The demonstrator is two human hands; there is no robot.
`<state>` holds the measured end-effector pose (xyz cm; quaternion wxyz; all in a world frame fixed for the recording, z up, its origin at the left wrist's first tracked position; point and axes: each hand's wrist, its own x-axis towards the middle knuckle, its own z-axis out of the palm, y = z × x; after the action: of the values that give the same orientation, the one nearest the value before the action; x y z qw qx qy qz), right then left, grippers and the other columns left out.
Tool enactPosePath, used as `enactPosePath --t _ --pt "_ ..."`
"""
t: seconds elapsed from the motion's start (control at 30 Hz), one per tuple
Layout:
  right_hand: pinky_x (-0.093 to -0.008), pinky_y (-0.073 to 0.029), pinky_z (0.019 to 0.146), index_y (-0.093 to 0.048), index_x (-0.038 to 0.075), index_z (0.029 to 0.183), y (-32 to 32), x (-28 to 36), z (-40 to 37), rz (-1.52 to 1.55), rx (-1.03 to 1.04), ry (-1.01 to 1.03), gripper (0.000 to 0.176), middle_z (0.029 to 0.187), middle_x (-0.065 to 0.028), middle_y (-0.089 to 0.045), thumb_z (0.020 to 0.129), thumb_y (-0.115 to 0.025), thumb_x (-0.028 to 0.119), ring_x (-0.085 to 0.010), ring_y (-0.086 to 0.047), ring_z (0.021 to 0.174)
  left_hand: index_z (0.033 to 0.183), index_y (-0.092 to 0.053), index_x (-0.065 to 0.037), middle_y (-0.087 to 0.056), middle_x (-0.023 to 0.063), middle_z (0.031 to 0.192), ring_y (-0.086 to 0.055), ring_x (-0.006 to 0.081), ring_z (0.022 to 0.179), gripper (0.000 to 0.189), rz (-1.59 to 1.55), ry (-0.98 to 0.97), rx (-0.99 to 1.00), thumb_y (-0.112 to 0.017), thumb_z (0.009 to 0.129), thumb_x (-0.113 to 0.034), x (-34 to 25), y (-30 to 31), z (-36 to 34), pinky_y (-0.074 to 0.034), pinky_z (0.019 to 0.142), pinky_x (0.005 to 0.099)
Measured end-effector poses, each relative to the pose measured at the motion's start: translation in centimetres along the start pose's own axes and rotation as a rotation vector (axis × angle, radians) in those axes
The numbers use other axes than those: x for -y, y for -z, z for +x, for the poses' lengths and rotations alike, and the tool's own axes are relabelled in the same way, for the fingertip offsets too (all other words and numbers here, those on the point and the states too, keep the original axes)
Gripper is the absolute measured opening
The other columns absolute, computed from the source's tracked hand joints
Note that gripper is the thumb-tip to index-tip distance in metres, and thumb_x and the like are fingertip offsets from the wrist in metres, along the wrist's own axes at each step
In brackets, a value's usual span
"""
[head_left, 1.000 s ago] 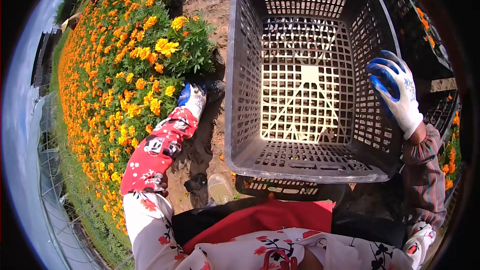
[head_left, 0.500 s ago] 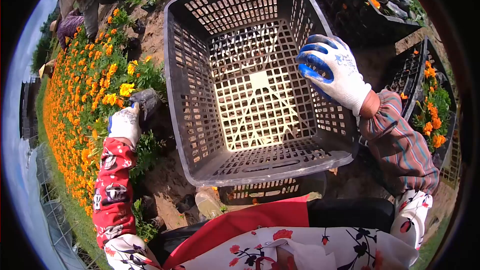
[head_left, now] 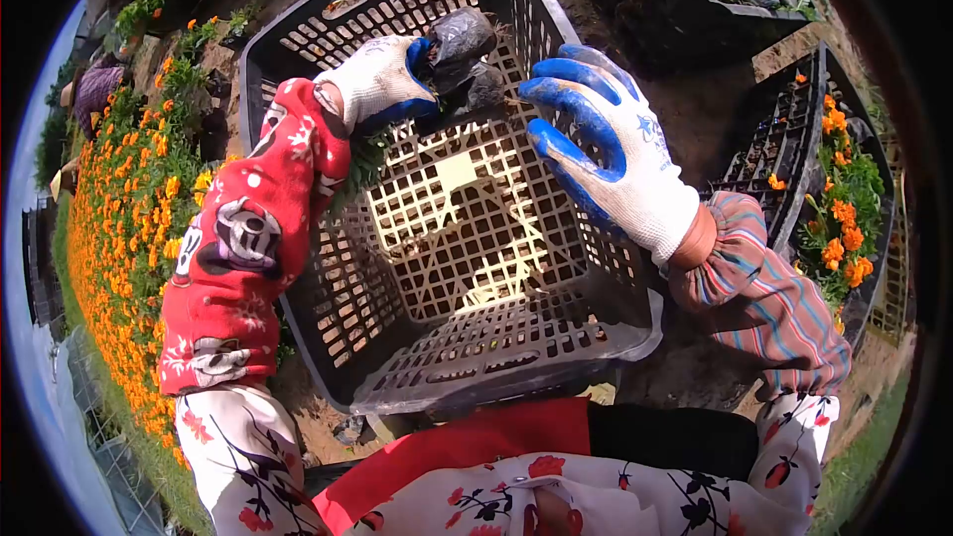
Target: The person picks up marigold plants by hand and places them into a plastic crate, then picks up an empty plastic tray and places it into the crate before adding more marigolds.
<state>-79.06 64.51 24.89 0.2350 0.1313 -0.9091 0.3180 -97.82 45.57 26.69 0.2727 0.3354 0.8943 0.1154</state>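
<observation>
A black plastic crate (head_left: 506,347) with slotted walls and a grid floor lies open before me. My left hand (head_left: 382,84), in a white and blue glove, is closed on dark plastic-wrapped plant pots (head_left: 465,60) over the crate's upper part. Green leaves (head_left: 365,161) hang below that hand, partly hidden by the red sleeve. My right hand (head_left: 611,149), gloved the same way, is above the crate's right side with its fingers spread and nothing in them.
Rows of orange marigolds (head_left: 119,258) stretch along the left. Two more black crates with marigolds and dark pots stand at right, one at the upper right (head_left: 685,10), one lower (head_left: 809,154). A person in purple (head_left: 97,89) bends at the far left.
My left hand has moved from the flower row at left to over the crate, bringing the dark pots along. The crate appears lower and further left, and my right hand also appears further left.
</observation>
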Motion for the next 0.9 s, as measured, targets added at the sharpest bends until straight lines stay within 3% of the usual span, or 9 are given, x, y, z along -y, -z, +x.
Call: enactPosePath --t 0.1,0.2,0.43,0.5,0.6,0.63,0.67,0.77,0.9 --pt "-0.0442 -0.035 0.098 -0.061 0.007 0.104 0.1 0.1 0.2 0.008 0.052 -0.022 0.026 0.114 -0.0115 -0.057 0.079 -0.064 0.014 -0.0357 -0.045 0.116 0.118 -0.052 -0.001 -0.062 0.0147 0.102 -0.06 0.0201 0.092 0.067 -0.235 -0.142 0.084 -0.077 0.062 -0.026 4.0 -6.5 10.2 -0.047 0.083 0.0297" --pt "-0.0455 -0.035 0.098 -0.061 0.006 0.103 0.4 0.0 0.5 0.039 0.118 -0.01 0.025 0.113 -0.0122 -0.056 0.079 -0.063 0.012 -0.0364 -0.045 0.116 0.142 -0.019 -0.004 -0.029 0.019 0.143 -0.028 0.0336 0.133 0.107 0.329 0.209 -0.168 -0.074 0.063 -0.048 3.2 -11.3 12.2 -0.026 0.108 0.0437" --pt "-0.0473 -0.038 0.096 -0.061 0.006 0.101 0.0 -0.2 0.8 0.04 0.168 0.026 0.03 0.109 -0.0122 -0.058 0.072 -0.066 0.009 -0.0383 -0.047 0.114 0.141 -0.021 0.0 -0.021 0.0225 0.146 -0.026 0.038 0.133 0.093 0.789 0.13 -0.117 -0.063 0.076 -0.05 2.3 -13.3 10.4 -0.023 0.102 0.0598" --pt "-0.0473 -0.038 0.096 -0.061 0.006 0.101 -0.7 -0.6 0.8 0.06 0.098 0.077 0.03 0.107 -0.0121 -0.059 0.071 -0.066 0.009 -0.0382 -0.048 0.113 0.138 -0.027 -0.001 -0.026 0.0222 0.143 -0.029 0.0405 0.13 0.096 0.598 -0.013 -0.464 -0.07 0.067 -0.05 3.9 -15.3 9.7 -0.02 0.102 0.0606" --pt "-0.0472 -0.038 0.095 -0.061 0.005 0.1 -1.7 -0.8 0.5 0.098 -0.018 0.144 0.031 0.105 -0.0119 -0.06 0.07 -0.066 0.008 -0.0381 -0.049 0.112 0.142 -0.025 -0.015 -0.02 0.0223 0.144 -0.019 0.0465 0.131 0.099 0.436 -0.287 -0.518 -0.071 0.064 -0.055 2.6 -17.1 9.6 -0.009 0.104 0.063" --pt "-0.0472 -0.039 0.095 -0.061 0.005 0.1 -1.6 -0.7 0.6 0.104 -0.041 0.159 0.031 0.105 -0.0119 -0.06 0.07 -0.067 0.008 -0.0381 -0.049 0.112 0.144 -0.021 -0.022 -0.01 0.0229 0.147 -0.016 0.0468 0.132 0.091 0.582 -0.163 -0.36 -0.063 0.071 -0.056 0.8 -15.6 9.4 -0.007 0.104 0.0641" --pt "-0.0472 -0.039 0.095 -0.061 0.005 0.099 -1.5 -0.5 0.7 0.109 -0.063 0.175 0.031 0.105 -0.0118 -0.06 0.069 -0.067 0.008 -0.038 -0.049 0.112 0.145 -0.019 -0.025 -0.004 0.022 0.149 -0.013 0.0472 0.133 0.085 0.538 -0.178 -0.545 -0.059 0.075 -0.056 2.0 -16.3 12.4 -0.005 0.104 0.0645" --pt "-0.0467 -0.039 0.095 -0.062 0.005 0.098 0.3 0.3 0.8 0.087 0.163 -0.004 0.029 0.105 -0.012 -0.06 0.07 -0.066 0.008 -0.0377 -0.049 0.112 0.145 -0.013 -0.032 0.009 0.0185 0.15 -0.005 0.0445 0.137 0.075 0.558 0.02 -0.234 -0.051 0.084 -0.05 3.5 -15.5 15.4 -0.003 0.106 0.0624" --pt "-0.0441 -0.037 0.098 -0.062 0.004 0.1 0.5 0.4 0.8 -0.015 0.221 0.007 0.023 0.109 -0.0123 -0.059 0.077 -0.062 0.01 -0.0361 -0.043 0.12 0.142 -0.025 -0.032 -0.015 0.0152 0.15 -0.016 0.0393 0.136 0.065 0.566 0.107 -0.122 -0.054 0.085 -0.043 1.1 -10.6 12.3 -0.017 0.109 0.0543"
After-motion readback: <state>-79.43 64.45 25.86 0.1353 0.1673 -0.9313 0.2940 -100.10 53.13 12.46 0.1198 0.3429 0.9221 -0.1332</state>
